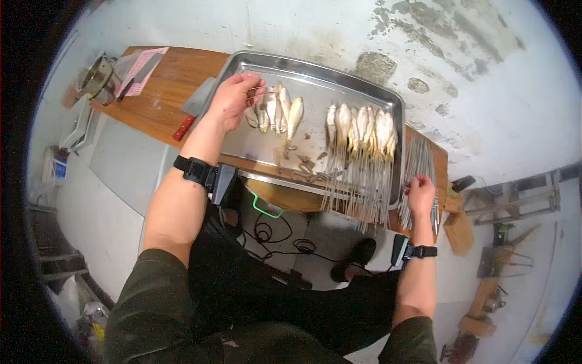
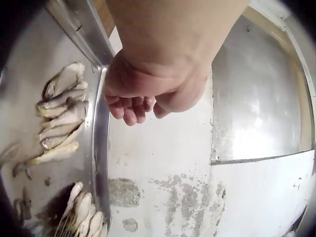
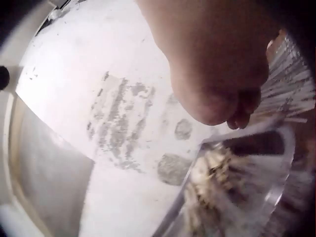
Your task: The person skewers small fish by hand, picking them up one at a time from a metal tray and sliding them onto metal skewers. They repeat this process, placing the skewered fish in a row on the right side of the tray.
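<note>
My left hand [image 1: 238, 100] hovers over the left side of a metal tray [image 1: 315, 68], fingers loosely bent and holding nothing. Beside it lies a row of loose small fish [image 1: 279, 109], with one yellowish fish [image 1: 294, 118] at its right end. Further right in the tray, several fish on skewers [image 1: 364, 127] lie side by side, the thin skewer shafts [image 1: 357, 188] running out over the near rim. My right hand [image 1: 420, 194], fingers curled, is at a bundle of bare skewers [image 1: 418, 155] right of the tray; I cannot tell whether it grips one.
A cleaver with a red handle [image 1: 183, 127] lies left of the tray on the wooden table [image 1: 176, 79]. Beyond it are a knife [image 1: 126, 90], a pink sheet [image 1: 145, 70] and a metal pot [image 1: 100, 82]. Dark scraps [image 1: 306, 173] lie near the tray's front. A stained wall [image 1: 339, 30] stands behind.
</note>
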Tool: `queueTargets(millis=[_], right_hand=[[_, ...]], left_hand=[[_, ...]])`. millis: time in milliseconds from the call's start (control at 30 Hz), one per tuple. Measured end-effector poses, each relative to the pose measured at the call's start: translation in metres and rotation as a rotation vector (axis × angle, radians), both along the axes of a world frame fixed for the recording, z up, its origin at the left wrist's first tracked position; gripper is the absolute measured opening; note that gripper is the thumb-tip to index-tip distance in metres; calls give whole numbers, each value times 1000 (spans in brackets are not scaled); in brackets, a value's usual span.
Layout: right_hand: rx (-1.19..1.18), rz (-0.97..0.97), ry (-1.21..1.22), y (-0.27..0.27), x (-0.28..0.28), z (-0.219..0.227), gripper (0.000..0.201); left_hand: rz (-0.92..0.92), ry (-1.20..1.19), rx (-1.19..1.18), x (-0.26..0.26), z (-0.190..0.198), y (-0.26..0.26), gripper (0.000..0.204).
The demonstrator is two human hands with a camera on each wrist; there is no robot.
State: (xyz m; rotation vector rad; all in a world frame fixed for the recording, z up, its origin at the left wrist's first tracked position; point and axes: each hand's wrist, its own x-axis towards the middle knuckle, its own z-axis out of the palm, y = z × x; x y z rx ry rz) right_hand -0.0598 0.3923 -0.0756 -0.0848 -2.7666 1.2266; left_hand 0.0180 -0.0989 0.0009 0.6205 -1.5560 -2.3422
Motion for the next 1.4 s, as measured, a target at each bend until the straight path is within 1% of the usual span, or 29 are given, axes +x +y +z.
queueTargets(millis=[33, 133, 167, 200, 233, 267, 300, 333, 367, 433, 467, 500, 533, 567, 600, 633, 700, 733, 767, 833, 867, 900, 967, 1000, 1033, 1167, 1300, 1367, 1400], right_hand=[[107, -5, 20, 24, -14, -33, 18], [138, 66, -26, 15, -1, -39, 17], [244, 80, -52, 18, -4, -50, 16], [350, 92, -78, 23, -7, -63, 15], [332, 93, -82, 28, -9, -76, 15], [233, 162, -95, 34, -11, -89, 16], [136, 232, -107, 23, -4, -78, 17], [66, 250, -220, 17, 3, -62, 25], [56, 245, -227, 23, -1, -80, 25], [139, 232, -281, 42, -15, -129, 34], [138, 186, -439, 36, -15, -127, 31], [134, 182, -445, 19, -69, -178, 31], [4, 227, -370, 61, -75, -244, 29], [-125, 268, -291, 97, -58, -314, 27], [-204, 193, -138, 83, -47, -307, 26], [-204, 181, -143, 81, -38, -292, 26], [-193, 157, -207, 64, -36, -266, 27], [-190, 149, -239, 65, -30, -254, 27], [-188, 142, -270, 62, -30, -241, 27], [-183, 128, -328, 44, -26, -214, 28], [-180, 123, -358, 39, -22, -203, 28], [-184, 119, -361, 42, -27, -218, 28], [-337, 73, -308, 49, -34, -244, 33], [-435, 49, -419, 44, -32, -227, 37], [-437, 42, -420, 41, -29, -221, 37], [-389, 102, -336, 38, -23, -222, 37], [-301, 85, -264, 37, -25, -231, 38], [-189, 99, -281, 39, -37, -246, 37], [-174, 120, -330, 37, -37, -236, 36]], left_hand=[[-6, -16, -51, 0, 3, -4, 16], [29, -27, -77, 1, -13, -26, 15], [45, -63, -91, 1, -20, -31, 14], [-6, -98, -101, 3, -23, -33, 13], [-6, -102, -118, 3, -27, -32, 13], [-26, -175, -182, 2, -29, -30, 12], [-45, -249, -243, 3, -26, -23, 11], [-17, -344, -382, 0, -24, -14, 13], [-23, -351, -391, -4, -28, -14, 13], [-217, -422, -782, -21, -42, -15, 19], [-242, -496, -945, -30, -44, -9, 27], [-249, -500, -948, -37, -45, -1, 27], [-229, -518, -1147, -45, -45, 9, 29], [-206, -530, -1348, -53, -44, 17, 32], [-261, -520, -1392, -61, -44, 22, 40], [-275, -517, -1394, -66, -46, 31, 40], [-336, -501, -1572, -74, -40, 50, 42], [-423, -582, -1564, -79, -33, 59, 45], [-430, -580, -1569, -80, -29, 70, 45], [-453, -721, -1921, -79, -28, 90, 52], [-502, -763, -1930, -81, -31, 95, 56], [-507, -762, -1934, -80, -33, 97, 56], [-542, -733, -1985, -78, -36, 102, 57], [-550, -729, -1987, -79, -38, 104, 57], [-549, -747, -1952, -80, -39, 105, 54], [-540, -768, -1889, -84, -47, 104, 43], [-571, -733, -1906, -84, -42, 117, 40], [-602, -780, -1952, -83, -37, 123, 42], [-622, -757, -1959, -85, -41, 121, 42]])
